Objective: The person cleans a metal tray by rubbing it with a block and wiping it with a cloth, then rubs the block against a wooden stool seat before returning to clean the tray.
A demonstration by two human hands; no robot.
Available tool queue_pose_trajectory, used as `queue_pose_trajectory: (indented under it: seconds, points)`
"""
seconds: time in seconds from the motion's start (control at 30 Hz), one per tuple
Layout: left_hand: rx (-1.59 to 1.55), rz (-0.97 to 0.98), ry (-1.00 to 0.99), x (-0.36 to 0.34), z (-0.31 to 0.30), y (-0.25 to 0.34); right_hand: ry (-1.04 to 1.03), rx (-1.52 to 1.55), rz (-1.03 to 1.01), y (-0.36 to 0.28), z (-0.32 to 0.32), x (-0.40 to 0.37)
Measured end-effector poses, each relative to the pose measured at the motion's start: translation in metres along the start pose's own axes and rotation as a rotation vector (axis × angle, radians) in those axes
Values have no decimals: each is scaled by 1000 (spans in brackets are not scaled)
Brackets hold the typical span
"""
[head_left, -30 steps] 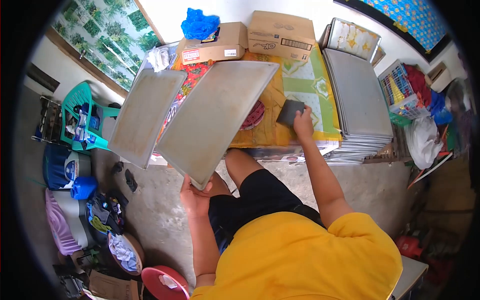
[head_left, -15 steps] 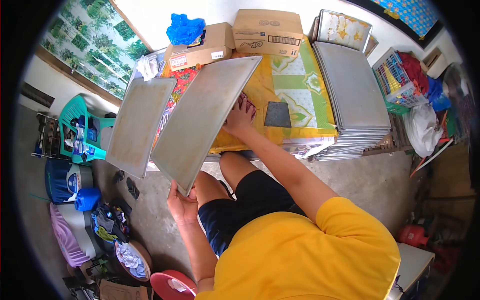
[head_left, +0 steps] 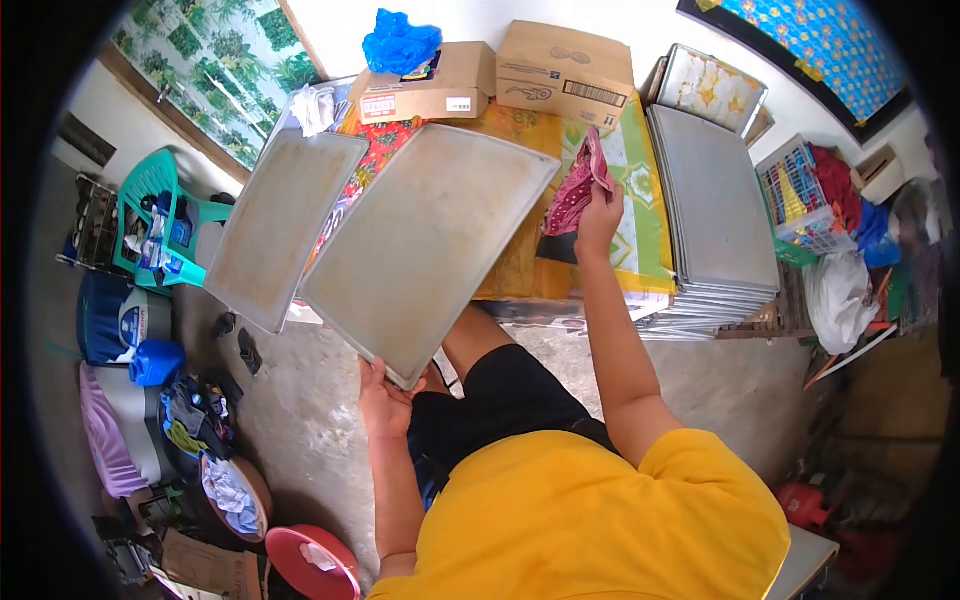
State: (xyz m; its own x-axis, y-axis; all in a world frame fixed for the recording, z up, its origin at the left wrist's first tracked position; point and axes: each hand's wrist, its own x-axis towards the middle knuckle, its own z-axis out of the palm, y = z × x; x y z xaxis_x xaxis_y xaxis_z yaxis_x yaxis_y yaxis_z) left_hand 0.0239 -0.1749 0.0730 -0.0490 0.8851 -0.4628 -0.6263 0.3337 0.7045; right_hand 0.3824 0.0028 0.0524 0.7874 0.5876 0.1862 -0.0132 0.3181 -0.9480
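My left hand (head_left: pixel 384 400) grips the near corner of a flat metal tray (head_left: pixel 425 230), which is tilted over the left part of the table. In my right hand (head_left: pixel 600 222) is a bunched dark-red patterned cloth (head_left: pixel 577 190), raised to the right of the tray and apart from it. Beneath the cloth a dark flat plate (head_left: pixel 556 247) lies on the table cover, partly hidden. Another metal tray (head_left: pixel 285 225) rests at the table's left edge. On the right stands a tall stack of similar trays (head_left: pixel 712 200).
Two cardboard boxes (head_left: pixel 565 72) stand at the table's back, a blue plastic bag (head_left: pixel 400 45) on the left one. A green chair (head_left: pixel 150 205) and a red basin (head_left: pixel 310 565) are on the left. Right of the stack is a laundry basket (head_left: pixel 800 195).
My right hand has come out from behind the tray and moved right, lifting the cloth. The tray in my left hand has turned more face-up.
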Motion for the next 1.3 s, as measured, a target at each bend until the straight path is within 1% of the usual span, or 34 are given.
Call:
queue_pose_trajectory:
  seconds: [0.07, 0.1, 0.13, 0.17, 0.2, 0.23, 0.27, 0.33, 0.4, 0.43, 0.57, 0.67, 0.7, 0.8, 0.83, 0.9, 0.97, 1.03, 1.1, 1.17, 1.27, 1.3]
  points:
    - [23, -15, 20, 4, -8, -16, -117, -238, -165, -17, 4, 2]
    - [29, -26, 33, 6, -9, -23, -134, -362, -231, -45, 15, -11]
    - [34, -38, 44, 7, -10, -29, -210, -555, -251, -47, 20, -17]
    - [67, -16, -7, 6, -11, -33, -286, -749, -272, -49, 25, -21]
    - [65, -33, -2, 4, -8, -35, -360, -944, -290, -49, 28, -22]
    - [65, -49, 2, 1, -5, -35, -533, -1016, -297, -40, 30, -21]
    - [64, -63, 6, 0, -3, -35, -766, -1044, -353, -24, 31, -20]
    - [111, -55, 13, 2, -7, -38, -1010, -1261, -354, -7, 37, -32]
    - [142, -61, 26, 6, -15, -43, -977, -1237, -321, 30, 39, -26]
    - [150, -70, 35, 8, -19, -45, -959, -1227, -302, 37, 42, -23]
    - [159, -55, 42, 10, -22, -46, -734, -1409, -326, 54, 53, -21]
    - [120, -52, -9, 13, -30, -52, -610, -1386, -421, 77, 60, -22]
    - [126, -52, -14, 13, -32, -53, -596, -1357, -436, 74, 63, -27]
    - [135, -54, -27, 16, -32, -53, -766, -1250, -455, 62, 73, -58]
    - [129, -56, -24, 17, -34, -54, -827, -1222, -483, 47, 81, -82]
    - [130, -72, -13, 15, -37, -56, -878, -1119, -545, 47, 93, -129]
    - [146, -92, 1, 16, -36, -54, -992, -1012, -587, 44, 109, -171]
    - [130, -113, 20, 16, -36, -53, -1096, -867, -654, 42, 122, -215]
    - [133, -123, 55, 17, -33, -54, -1248, -674, -699, 41, 135, -259]
    - [155, -123, 109, 16, -35, -56, -1252, -402, -705, 51, 150, -307]
    - [138, -167, -46, 24, -71, -72, -1617, -226, -108, 21, 172, -349]
    - [130, -170, -29, 22, -73, -66, -1593, -147, 5, 10, 180, -360]
